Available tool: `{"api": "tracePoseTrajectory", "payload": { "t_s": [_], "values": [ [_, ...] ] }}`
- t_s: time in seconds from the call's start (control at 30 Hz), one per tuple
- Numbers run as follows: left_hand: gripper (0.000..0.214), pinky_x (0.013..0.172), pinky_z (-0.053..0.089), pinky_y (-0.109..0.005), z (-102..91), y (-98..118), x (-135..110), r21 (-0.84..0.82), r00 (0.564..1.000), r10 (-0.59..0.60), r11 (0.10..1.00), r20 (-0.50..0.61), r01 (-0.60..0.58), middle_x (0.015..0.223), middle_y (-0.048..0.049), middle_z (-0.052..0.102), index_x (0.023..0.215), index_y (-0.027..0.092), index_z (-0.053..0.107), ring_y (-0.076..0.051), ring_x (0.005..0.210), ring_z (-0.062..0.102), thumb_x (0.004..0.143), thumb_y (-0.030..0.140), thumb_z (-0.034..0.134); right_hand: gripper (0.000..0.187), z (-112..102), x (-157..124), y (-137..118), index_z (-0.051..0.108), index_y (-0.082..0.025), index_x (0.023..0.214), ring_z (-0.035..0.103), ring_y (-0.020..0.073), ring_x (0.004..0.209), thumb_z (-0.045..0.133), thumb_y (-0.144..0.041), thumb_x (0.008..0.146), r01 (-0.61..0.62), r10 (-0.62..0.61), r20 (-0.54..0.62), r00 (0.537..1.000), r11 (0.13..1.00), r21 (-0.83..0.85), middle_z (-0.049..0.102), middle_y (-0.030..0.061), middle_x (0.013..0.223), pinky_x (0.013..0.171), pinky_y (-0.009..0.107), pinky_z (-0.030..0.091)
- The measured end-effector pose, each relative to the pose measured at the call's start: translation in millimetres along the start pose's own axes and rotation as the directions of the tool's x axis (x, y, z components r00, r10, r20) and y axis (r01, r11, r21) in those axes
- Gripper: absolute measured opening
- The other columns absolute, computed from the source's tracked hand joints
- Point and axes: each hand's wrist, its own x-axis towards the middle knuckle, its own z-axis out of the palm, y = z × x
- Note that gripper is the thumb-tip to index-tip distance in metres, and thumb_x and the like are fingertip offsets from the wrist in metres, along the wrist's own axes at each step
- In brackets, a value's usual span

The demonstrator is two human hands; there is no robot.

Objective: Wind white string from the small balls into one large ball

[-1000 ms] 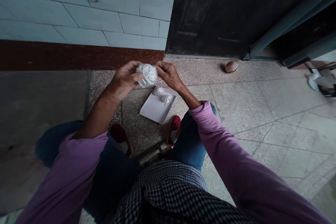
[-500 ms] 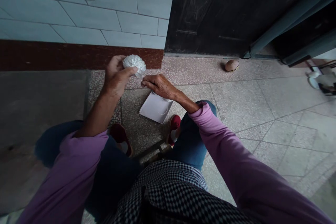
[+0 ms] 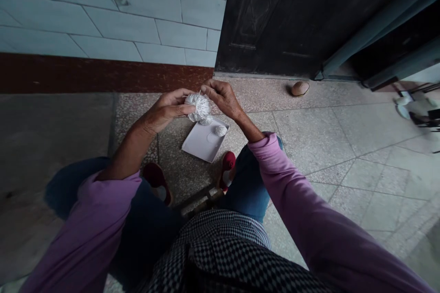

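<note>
A fluffy ball of white yarn (image 3: 200,107) sits in my left hand (image 3: 167,111), gripped between the thumb below and the fingers above. Close by its upper right side, my right hand (image 3: 222,97) has thumb and forefinger pinched together, with a thin yarn strand seeming to run from them to the ball. Below both hands, a shallow white box (image 3: 197,143) rests on the floor. One small white yarn ball (image 3: 220,131) lies by its right side. Another small yarn ball (image 3: 206,120) lies at its far edge, partly behind the held ball. A loose strand curves across the box bottom.
Red shoes (image 3: 228,167) flank the box on the speckled tile floor. A tiled wall (image 3: 113,23) with a dark red base strip and a dark door (image 3: 264,23) stand ahead. Near the door lies a round brownish object (image 3: 300,89). Several blurred items sit at far right.
My left hand has moved right and slightly down with the yarn ball, now over the box's far edge. My right hand has moved up and right, uncovering the small yarn balls.
</note>
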Motion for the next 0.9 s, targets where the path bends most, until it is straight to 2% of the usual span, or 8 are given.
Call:
{"api": "tracePoseTrajectory", "payload": {
  "t_s": [0.13,0.33,0.43,0.5,0.6,0.67,0.77,0.9],
  "values": [
    [0.065,0.083,0.07,-0.038,-1.8,-3.3,6.4,-0.114,0.987,0.09,0.988,-0.135,-0.106,0.116,-0.011,0.087,0.127,0.022,0.083,-0.033,0.107,0.084,0.075,0.046,0.116,0.066,13.7,2.7,11.7,0.056,-0.03,0.082,0.061,0.0246,0.094,0.075,-0.063,0.136,0.001,-0.001,0.04,0.999,1.0,-0.015,0.065,0.0035,0.088,0.091,0.039,0.056],
    [0.069,0.113,0.076,-0.056,-5.5,-3.8,18.8,-0.186,0.929,0.087,0.969,-0.36,-0.163,0.125,-0.0126,0.085,0.122,0.023,0.079,-0.042,0.14,0.077,0.064,0.043,0.11,0.059,35.1,-0.1,17.7,0.069,-0.025,0.096,0.069,0.0248,0.099,0.063,-0.062,0.14,0.038,-0.012,0.242,0.97,0.994,-0.104,0.077,0.0055,0.1,0.107,0.039,0.057],
    [0.072,0.112,0.074,-0.055,-16.2,-14.6,26.0,-0.113,0.893,0.111,0.978,-0.436,-0.177,0.12,-0.0107,0.081,0.12,0.025,0.073,-0.039,0.137,0.076,0.066,0.052,0.112,0.052,41.8,-5.8,13.5,0.073,-0.025,0.099,0.071,0.0259,0.1,0.065,-0.056,0.139,0.037,0.004,0.312,0.95,0.991,-0.127,0.078,0.0061,0.101,0.106,0.04,0.056],
    [0.083,0.105,0.071,-0.05,-24.2,-24.4,31.4,-0.052,0.842,0.116,0.984,-0.527,-0.168,0.119,-0.0073,0.08,0.121,0.026,0.068,-0.034,0.127,0.075,0.061,0.056,0.117,0.05,43.6,-9.7,9.2,0.073,-0.025,0.099,0.071,0.0261,0.1,0.066,-0.054,0.139,0.04,0.008,0.357,0.934,0.991,-0.128,0.078,0.0062,0.1,0.105,0.04,0.056],
    [0.091,0.101,0.065,-0.041,-27.7,-33.0,37.7,0.031,0.784,0.11,0.993,-0.611,-0.115,0.12,-0.0026,0.081,0.121,0.027,0.063,-0.027,0.117,0.072,0.056,0.05,0.121,0.051,39.8,-13.5,2.8,0.073,-0.025,0.098,0.071,0.0261,0.099,0.066,-0.055,0.138,0.047,0.002,0.386,0.922,0.992,-0.116,0.079,0.0072,0.1,0.106,0.041,0.057],
    [0.082,0.101,0.061,-0.038,-22.2,-31.4,39.2,0.085,0.786,0.104,0.994,-0.609,-0.066,0.118,-0.0021,0.082,0.118,0.025,0.063,-0.025,0.115,0.072,0.058,0.034,0.118,0.052,32.8,-14.1,-0.1,0.074,-0.026,0.099,0.072,0.0269,0.1,0.066,-0.059,0.138,0.05,-0.008,0.352,0.936,0.993,-0.11,0.078,0.0075,0.1,0.106,0.042,0.059],
    [0.068,0.097,0.06,-0.035,-8.9,-20.5,35.3,0.139,0.83,0.074,0.99,-0.553,0.004,0.115,-0.003,0.086,0.115,0.023,0.069,-0.025,0.111,0.074,0.058,0.018,0.106,0.056,19.5,-13.4,-2.1,0.075,-0.026,0.101,0.074,0.0284,0.103,0.065,-0.067,0.138,0.07,-0.046,0.26,0.965,0.994,-0.081,0.079,0.0076,0.103,0.107,0.043,0.061],
    [0.059,0.093,0.062,-0.036,2.6,-3.7,20.5,0.204,0.939,0.018,0.977,-0.343,0.056,0.112,-0.0039,0.088,0.114,0.021,0.077,-0.027,0.107,0.076,0.063,0.027,0.105,0.06,6.1,-12.0,-1.7,0.071,-0.029,0.096,0.071,0.0294,0.101,0.07,-0.073,0.135,0.058,-0.048,0.138,0.989,0.996,-0.069,0.076,0.0084,0.099,0.1,0.044,0.063]
  ]
}}
